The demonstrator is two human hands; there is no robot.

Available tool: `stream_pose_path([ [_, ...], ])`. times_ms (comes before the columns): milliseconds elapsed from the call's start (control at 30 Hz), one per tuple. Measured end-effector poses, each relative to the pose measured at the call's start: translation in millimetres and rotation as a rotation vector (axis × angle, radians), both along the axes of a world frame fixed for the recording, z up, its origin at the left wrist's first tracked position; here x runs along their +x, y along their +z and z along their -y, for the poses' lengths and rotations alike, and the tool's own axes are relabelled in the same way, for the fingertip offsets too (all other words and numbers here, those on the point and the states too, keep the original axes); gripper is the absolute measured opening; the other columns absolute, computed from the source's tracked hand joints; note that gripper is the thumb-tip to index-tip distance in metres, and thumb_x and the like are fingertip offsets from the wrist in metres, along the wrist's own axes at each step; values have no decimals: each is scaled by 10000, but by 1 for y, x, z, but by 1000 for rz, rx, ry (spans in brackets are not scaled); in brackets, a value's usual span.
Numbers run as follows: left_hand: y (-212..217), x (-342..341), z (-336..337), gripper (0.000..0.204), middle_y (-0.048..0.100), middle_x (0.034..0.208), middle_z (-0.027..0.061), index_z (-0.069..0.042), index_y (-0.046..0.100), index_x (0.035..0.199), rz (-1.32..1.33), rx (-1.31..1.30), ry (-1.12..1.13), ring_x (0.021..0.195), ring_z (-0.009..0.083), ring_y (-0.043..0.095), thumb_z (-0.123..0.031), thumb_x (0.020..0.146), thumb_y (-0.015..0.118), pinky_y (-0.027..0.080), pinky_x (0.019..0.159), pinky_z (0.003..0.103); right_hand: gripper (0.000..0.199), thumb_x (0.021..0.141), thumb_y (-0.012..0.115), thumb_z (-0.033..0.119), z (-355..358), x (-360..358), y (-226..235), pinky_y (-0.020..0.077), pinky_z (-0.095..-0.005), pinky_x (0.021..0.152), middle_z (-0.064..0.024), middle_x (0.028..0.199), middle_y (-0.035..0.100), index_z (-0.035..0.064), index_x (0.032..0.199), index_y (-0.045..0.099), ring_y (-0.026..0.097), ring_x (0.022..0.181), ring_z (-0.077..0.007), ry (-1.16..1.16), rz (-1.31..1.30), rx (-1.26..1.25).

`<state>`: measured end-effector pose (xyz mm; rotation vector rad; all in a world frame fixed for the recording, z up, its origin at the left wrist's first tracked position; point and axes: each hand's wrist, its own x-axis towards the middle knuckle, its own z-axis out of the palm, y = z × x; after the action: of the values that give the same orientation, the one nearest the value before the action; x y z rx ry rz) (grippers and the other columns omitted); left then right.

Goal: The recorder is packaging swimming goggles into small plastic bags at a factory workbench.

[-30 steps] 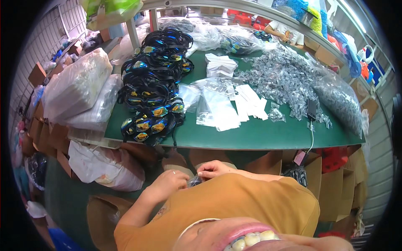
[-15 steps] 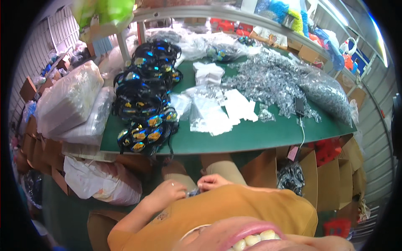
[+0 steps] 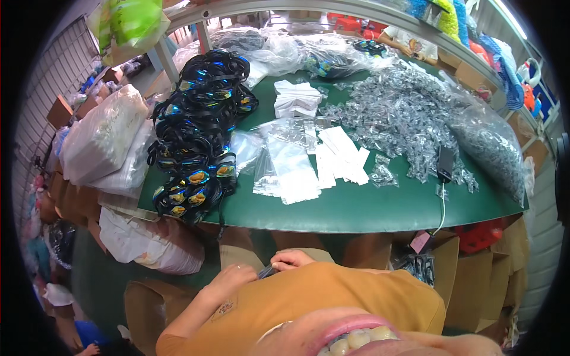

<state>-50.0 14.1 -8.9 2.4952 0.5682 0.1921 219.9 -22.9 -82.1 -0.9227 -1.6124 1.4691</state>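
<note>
Close to my body, below the table's near edge, my left hand [image 3: 234,279] and my right hand [image 3: 291,259] are closed, fingertips almost meeting. Between them a small, dark bluish, shiny thing [image 3: 268,272] shows; most of it is covered by fingers and its kind is unclear. On the green table [image 3: 356,210] ahead lies a tall heap of black swim goggles [image 3: 196,127] with mirrored lenses. Clear plastic bags [image 3: 291,172], white paper cards [image 3: 341,155] and a stack of folded white papers [image 3: 296,98] lie beside the heap.
A spread of small clear plastic packets [image 3: 398,113] covers the right side, bordered by a full clear bag [image 3: 493,142]. A black device [image 3: 445,163] trails a white cable. Wrapped bundles [image 3: 104,136] stand left; cardboard boxes [image 3: 472,285] flank my right. A metal rail [image 3: 255,13] crosses above.
The view has shifted slightly, so the table appears lower. My hands stay together at my front, and the small item between them has tilted a little.
</note>
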Motion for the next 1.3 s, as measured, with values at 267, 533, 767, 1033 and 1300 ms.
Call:
stream_pose_path([
  [267,25,16,-7,200,694,1123,115,-84,660,924,1,-167,202,1086,322,652,-200,807,772,528,885,424,175,1034,605,170,-2,19,1,513,-291,731,-53,899,655,10,1055,671,639,832,-148,-40,-117,-126],
  [533,-39,71,5,1095,566,1413,202,-75,144,1593,603,-769,393,1273,301,588,-90,771,868,407,1132,462,185,1056,565,173,-1,44,31,547,-239,687,-20,891,670,21,1111,657,659,809,-84,-129,-268,-227],
  [767,-59,104,9,844,600,1211,108,-135,303,1518,806,-902,476,1067,204,628,-26,831,781,558,793,291,146,1038,579,132,13,59,35,545,-266,688,-40,873,664,16,1068,661,654,790,-112,-278,-224,-84],
  [1033,-64,91,14,461,602,1227,55,-81,577,1255,610,-602,282,1102,164,606,-47,843,779,511,908,316,124,948,676,128,22,61,55,511,-317,649,-98,850,639,32,1026,687,653,751,-232,-362,165,473],
  [1300,-43,107,39,390,650,1213,63,-43,593,1227,639,-690,316,1070,154,629,-129,887,761,491,962,330,153,1012,621,139,39,50,55,532,-257,675,-42,881,677,-3,1018,675,661,774,-114,-432,-190,-105],
])
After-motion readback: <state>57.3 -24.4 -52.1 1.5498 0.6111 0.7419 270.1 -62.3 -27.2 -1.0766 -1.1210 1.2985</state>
